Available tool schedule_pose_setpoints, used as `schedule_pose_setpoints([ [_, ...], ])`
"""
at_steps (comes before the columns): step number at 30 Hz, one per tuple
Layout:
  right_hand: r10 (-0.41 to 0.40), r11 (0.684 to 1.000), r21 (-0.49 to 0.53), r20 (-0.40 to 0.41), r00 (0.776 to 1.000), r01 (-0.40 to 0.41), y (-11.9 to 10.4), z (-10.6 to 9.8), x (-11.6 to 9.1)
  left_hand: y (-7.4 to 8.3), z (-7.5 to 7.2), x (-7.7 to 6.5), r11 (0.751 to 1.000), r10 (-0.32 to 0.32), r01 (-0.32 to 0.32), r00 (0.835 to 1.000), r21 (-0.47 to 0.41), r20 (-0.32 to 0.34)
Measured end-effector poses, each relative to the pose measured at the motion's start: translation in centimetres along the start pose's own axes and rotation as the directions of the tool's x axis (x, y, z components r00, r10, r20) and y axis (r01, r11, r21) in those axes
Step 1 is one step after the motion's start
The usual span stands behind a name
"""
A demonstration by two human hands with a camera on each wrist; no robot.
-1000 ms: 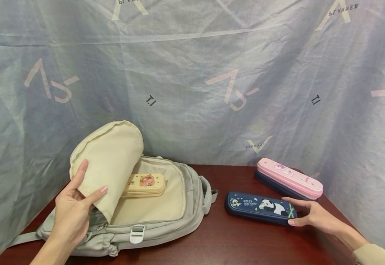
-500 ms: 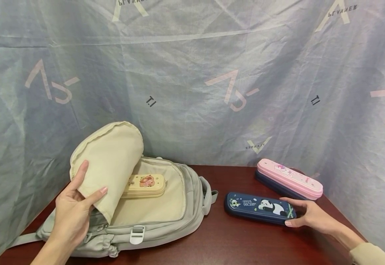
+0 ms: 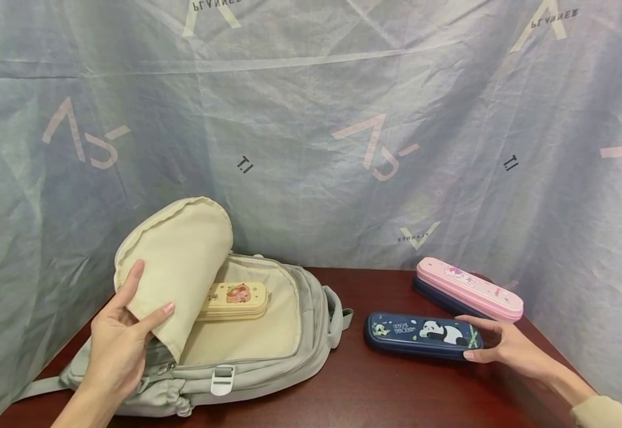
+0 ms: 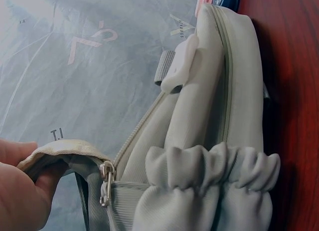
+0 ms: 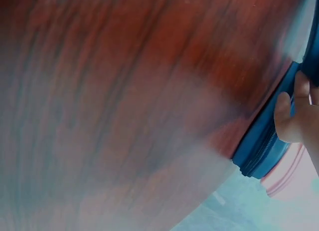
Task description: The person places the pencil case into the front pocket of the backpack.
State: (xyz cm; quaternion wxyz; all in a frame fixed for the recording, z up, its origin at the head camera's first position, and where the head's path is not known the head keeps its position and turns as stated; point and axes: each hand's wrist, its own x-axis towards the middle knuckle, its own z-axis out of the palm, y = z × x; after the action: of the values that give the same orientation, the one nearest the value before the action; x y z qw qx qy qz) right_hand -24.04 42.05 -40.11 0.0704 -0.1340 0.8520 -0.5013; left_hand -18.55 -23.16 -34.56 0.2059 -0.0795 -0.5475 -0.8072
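Observation:
My left hand [image 3: 120,333] holds up the cream-lined flap [image 3: 182,255] of a grey-green backpack [image 3: 311,339], pinching its edge between thumb and fingers. Inside the open compartment lies a yellow pencil case [image 3: 236,300], its left end hidden behind the flap. In the left wrist view, that flap's edge arches over my fingers beside a metal zip pull [image 4: 105,183]. To the right of the backpack, my right hand [image 3: 514,351] grips the right end of a navy panda pencil case [image 3: 417,336], thumb on the near side and fingers on the far side.
Behind the right hand, a pink pencil case [image 3: 468,287] lies on top of another navy case [image 3: 439,298]. A grey printed cloth [image 3: 311,148] hangs around the back and sides of the dark red table [image 3: 353,386]. The backpack's top handle [image 3: 334,315] points toward the panda case.
The left hand and the flap have stayed in place. My right hand and the panda pencil case have shifted very slightly to the right since half a second ago.

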Motion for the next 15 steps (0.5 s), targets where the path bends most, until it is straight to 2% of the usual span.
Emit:
schedule_pose_setpoints([
  [8, -0.032, 0.997, 0.068, -0.006, 0.999, 0.033, -0.60, 0.28, -0.44, 0.08, 0.08, 0.00, 1.000, 0.011, -0.011, 1.000, -0.008, 0.001],
  [15, -0.047, 0.996, 0.081, -0.016, 0.999, 0.048, -1.00, 0.61, -0.65, 0.12, 0.06, -0.06, 1.000, 0.000, 0.000, 1.000, -0.003, 0.001],
])
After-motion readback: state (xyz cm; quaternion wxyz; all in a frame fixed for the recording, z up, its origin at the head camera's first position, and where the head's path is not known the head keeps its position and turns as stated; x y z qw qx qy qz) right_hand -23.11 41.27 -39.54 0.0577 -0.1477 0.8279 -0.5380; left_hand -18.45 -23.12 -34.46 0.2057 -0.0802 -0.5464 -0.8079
